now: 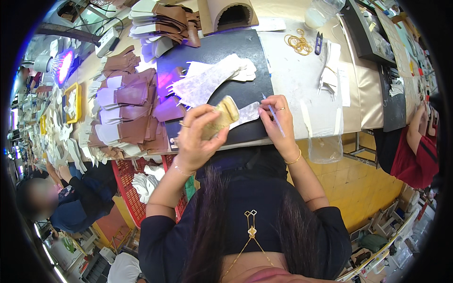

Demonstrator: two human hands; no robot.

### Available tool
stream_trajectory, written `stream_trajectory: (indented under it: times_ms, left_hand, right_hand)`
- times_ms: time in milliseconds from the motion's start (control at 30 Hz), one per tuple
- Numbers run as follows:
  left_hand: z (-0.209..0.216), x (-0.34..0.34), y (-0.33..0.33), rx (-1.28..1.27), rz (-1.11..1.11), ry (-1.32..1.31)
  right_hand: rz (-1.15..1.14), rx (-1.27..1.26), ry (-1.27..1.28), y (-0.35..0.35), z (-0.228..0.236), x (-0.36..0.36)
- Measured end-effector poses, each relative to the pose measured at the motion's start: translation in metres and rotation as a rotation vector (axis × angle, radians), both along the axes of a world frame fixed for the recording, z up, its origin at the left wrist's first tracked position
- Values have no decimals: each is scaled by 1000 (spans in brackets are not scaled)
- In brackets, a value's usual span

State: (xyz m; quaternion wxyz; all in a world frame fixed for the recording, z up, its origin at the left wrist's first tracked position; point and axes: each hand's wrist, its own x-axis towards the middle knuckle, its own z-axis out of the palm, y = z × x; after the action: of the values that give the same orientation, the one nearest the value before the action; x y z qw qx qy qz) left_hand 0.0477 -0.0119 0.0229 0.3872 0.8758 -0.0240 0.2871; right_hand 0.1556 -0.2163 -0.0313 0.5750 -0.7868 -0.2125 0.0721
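The left hand (198, 137) has its fingers closed around a tan, gold-edged block (221, 118), held tilted over the near edge of the dark mat (226, 52) on the table (302, 80). The right hand (278, 118) pinches a thin blue pen (274, 115) between its fingers, resting on a pale cut piece (247, 113) that lies flat on the mat just beside the block. More pale cut pieces (207, 80) lie farther back on the mat, stacks of brown and white pieces (127, 108) sit to the left, and rubber bands (298, 43) lie well apart at the back right.
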Motion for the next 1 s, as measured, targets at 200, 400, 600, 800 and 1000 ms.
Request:
stream_trajectory:
  times_ms: [200,400,600,800,1000]
  left_hand:
    - [36,50,20,182,56,38]
    - [76,36,37,24,138,126]
    - [136,-10,54,-255,214,107]
    - [44,60,38,200,103,201]
    - [-1,80,27,506,92,153]
  right_hand:
    - [10,-87,-161,0,-1,-2]
    - [32,-98,-136,-3,2,1]
    - [198,-200,-69,-9,12,24]
    - [238,-161,-16,-3,23,18]
    - [11,-240,-203,-22,24,17]
